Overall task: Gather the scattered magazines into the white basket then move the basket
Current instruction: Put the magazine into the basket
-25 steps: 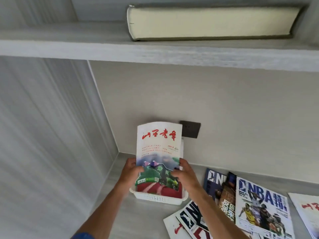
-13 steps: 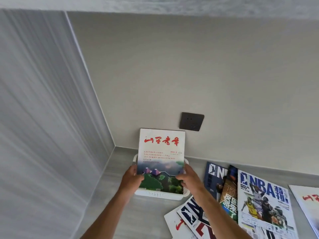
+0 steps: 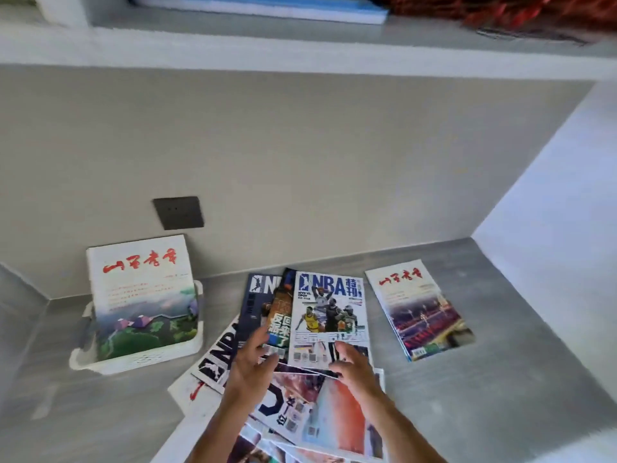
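White plastic is showing at the left of the counter: the white basket (image 3: 133, 357) is sitting near the back wall, below the dark wall socket (image 3: 178, 212), and one red-titled magazine (image 3: 143, 295) is already standing upright in it, leaning toward the wall. That is the only one gathered, so you are looking at an early stage; the rest are lying out, and the basket has not been moved.

Your left hand (image 3: 252, 364) and right hand (image 3: 352, 365) are both reaching into the fanned pile beside the basket, fingers loosely spread and not closed on anything. They are bracketing the bottom edge of the NBA magazine (image 3: 329, 315), which is lying on top; whether either hand is touching it, I cannot tell through the blur.

Under and around it, several covers are overlapping: a dark NBA issue (image 3: 255, 299), an orange-brown one (image 3: 280, 315), a black-and-white NBA cover (image 3: 217, 359), and a large reddish one (image 3: 330, 412) nearest you. A second red-titled magazine (image 3: 419, 309) is lying apart at the right, on the grey counter (image 3: 500, 379).

The overlap is what is standing in your way: lifting the top copy is likely to drag its neighbours. Overhead, the shelf (image 3: 300, 53) is carrying a blue book (image 3: 260, 6).
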Available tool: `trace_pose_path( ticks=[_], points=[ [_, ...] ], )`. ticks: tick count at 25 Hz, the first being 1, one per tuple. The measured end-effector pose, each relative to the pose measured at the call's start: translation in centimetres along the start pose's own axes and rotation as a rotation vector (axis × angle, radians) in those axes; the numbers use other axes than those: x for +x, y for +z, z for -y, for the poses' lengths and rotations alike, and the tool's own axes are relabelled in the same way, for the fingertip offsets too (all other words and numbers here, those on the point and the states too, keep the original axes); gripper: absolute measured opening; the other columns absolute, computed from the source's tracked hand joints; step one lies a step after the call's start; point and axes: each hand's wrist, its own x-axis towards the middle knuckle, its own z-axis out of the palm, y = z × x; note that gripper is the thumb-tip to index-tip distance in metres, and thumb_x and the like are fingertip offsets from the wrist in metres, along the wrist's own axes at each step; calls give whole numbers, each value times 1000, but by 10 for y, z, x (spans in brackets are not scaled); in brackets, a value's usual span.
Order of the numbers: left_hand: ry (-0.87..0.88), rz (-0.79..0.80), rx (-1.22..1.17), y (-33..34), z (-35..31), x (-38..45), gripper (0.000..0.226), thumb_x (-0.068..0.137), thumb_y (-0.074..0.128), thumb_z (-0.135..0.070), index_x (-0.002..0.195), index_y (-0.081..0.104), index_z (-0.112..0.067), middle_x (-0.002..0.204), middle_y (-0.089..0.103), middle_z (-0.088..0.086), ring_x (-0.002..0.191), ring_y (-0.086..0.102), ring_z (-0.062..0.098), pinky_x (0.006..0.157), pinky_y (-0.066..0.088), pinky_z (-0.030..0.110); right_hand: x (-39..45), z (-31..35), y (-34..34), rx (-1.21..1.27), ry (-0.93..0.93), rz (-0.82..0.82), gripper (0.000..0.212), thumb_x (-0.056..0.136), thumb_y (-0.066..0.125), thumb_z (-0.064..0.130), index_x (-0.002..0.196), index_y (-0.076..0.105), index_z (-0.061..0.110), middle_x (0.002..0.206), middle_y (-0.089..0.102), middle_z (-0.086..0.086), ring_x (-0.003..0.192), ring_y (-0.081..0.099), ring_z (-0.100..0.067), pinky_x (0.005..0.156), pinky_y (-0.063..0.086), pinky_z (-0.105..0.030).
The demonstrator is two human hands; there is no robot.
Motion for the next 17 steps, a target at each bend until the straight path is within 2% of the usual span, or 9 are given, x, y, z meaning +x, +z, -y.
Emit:
trace_pose_path(
  ticks=[1,3,6,9,10,11,12,14,17],
  points=[
    [-3,31,13,29,-12,1,54,91,58,-9,140,43,-26,135,56,3,96,63,1,70,53,18,2,-9,-30,-22,11,-31,60,81,65,4,138,48,13,146,49,-9,125,51,-21,108,40,-43],
    [-21,80,31,86,-27,0,56,90,58,-13,142,41,-27,140,52,5,108,59,11,76,50,21,8,-27,-85,-177,-11,-116,70,81,66,13,144,36,18,151,42,-5,126,49,-19,104,42,-37],
    [-75,132,48,155,-36,-5,59,89,60,-12,143,41,-27,140,53,6,113,56,18,75,48,23,29,-54,-154,-586,-100,-220,78,85,59,22,151,18,20,160,25,-3,140,36,-24,110,36,-38],
    [-127,156,60,195,-32,-18,57,88,60,-9,140,43,-26,130,60,4,94,61,17,70,55,30,57,-67,-199,-858,-136,-154,69,90,56,29,148,23,15,161,20,-4,137,38,-27,106,42,-40],
    [-140,147,72,204,-30,-21,55,89,58,-8,139,44,-25,129,61,5,93,61,16,72,56,32,68,-67,-210,-908,-146,-145,67,89,55,30,147,24,14,160,20,-5,135,40,-29,103,44,-42],
    [-151,133,89,211,-26,-23,53,89,57,-7,138,45,-24,129,61,5,97,61,15,75,55,28,80,-67,-218,-937,-161,-137,69,89,55,30,147,23,13,160,19,-6,134,41,-30,102,44,-42],
    [-166,118,108,218,-22,-24,52,90,57,-6,137,47,-24,128,61,3,104,60,14,77,51,22,90,-69,-222,-969,-173,-120,72,88,55,32,148,19,13,161,16,-6,136,37,-31,105,41,-43],
    [-186,94,139,228,-12,-24,47,89,59,-6,130,52,-27,124,63,0,109,60,15,79,44,19,105,-78,-223,-1053,-166,-65,81,91,48,45,152,6,13,163,2,-7,146,19,-28,115,28,-47],
    [-216,97,167,238,-1,-26,36,86,62,-11,112,59,-36,113,67,-6,107,63,12,77,42,15,102,-105,-212,-1174,-152,19,94,87,29,71,153,-4,14,163,-10,-7,150,-2,-29,119,6,-53]
  ],
)
